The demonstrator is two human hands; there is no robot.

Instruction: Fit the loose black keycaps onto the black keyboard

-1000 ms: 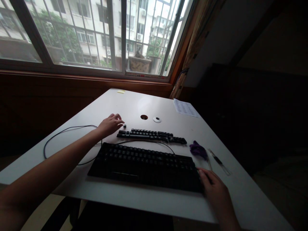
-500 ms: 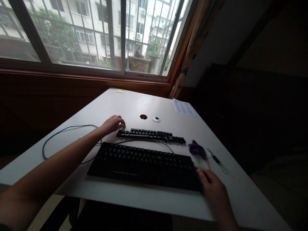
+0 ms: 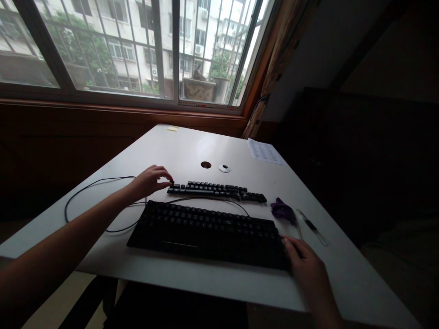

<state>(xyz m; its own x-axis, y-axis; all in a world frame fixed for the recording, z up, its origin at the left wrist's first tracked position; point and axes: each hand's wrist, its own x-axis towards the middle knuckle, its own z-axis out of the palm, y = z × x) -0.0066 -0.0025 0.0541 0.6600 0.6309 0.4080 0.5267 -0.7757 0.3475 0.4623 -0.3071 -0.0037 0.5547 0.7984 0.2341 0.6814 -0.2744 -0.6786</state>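
A black keyboard [image 3: 212,242] lies near the front edge of the desk, keys in its upper rows and a bare black strip along its front. My right hand [image 3: 307,267] grips its right end between thumb and fingers. Beyond the keyboard, loose black keycaps [image 3: 212,192] are laid out in rows. At the left end of these rows my left hand [image 3: 152,181] pinches a small dark keycap [image 3: 172,183] between thumb and forefinger.
A black cable [image 3: 85,186] loops over the desk's left side. On the right lie a purple cloth [image 3: 281,209] and a wire keycap puller [image 3: 313,226]. Farther back are a cable hole [image 3: 206,165], its white cover [image 3: 224,168], a printed sheet [image 3: 265,151] and a yellow note [image 3: 173,129].
My left hand has shifted a little left and lower, the pinched keycap now beside the left end of the laid-out rows. My right hand stays on the keyboard's right end.
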